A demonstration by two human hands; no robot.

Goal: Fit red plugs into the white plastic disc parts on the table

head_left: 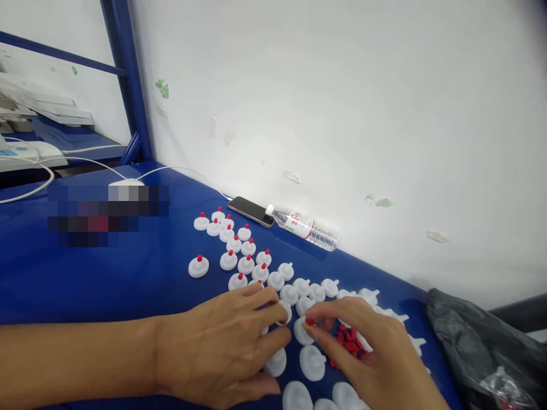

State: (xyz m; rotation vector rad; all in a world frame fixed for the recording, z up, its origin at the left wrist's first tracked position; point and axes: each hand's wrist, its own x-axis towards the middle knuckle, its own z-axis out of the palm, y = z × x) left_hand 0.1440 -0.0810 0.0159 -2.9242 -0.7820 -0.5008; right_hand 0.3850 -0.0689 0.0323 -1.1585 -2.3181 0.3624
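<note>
My right hand pinches a small red cap between thumb and index finger, right over a white disc with a nozzle. My left hand lies palm down over several white discs with its fingers apart. One of its fingertips touches a white disc there. Beyond it, several discs carry red caps on their nozzles, such as the capped disc standing alone at the left. Bare-nozzled discs spread around my right hand. Loose red caps lie in a pile partly hidden behind that hand.
Along the wall lie a clear plastic bottle on its side and a phone with a white cable. A dark plastic bag sits at the right. A blue metal frame rises at the back left of the blue table.
</note>
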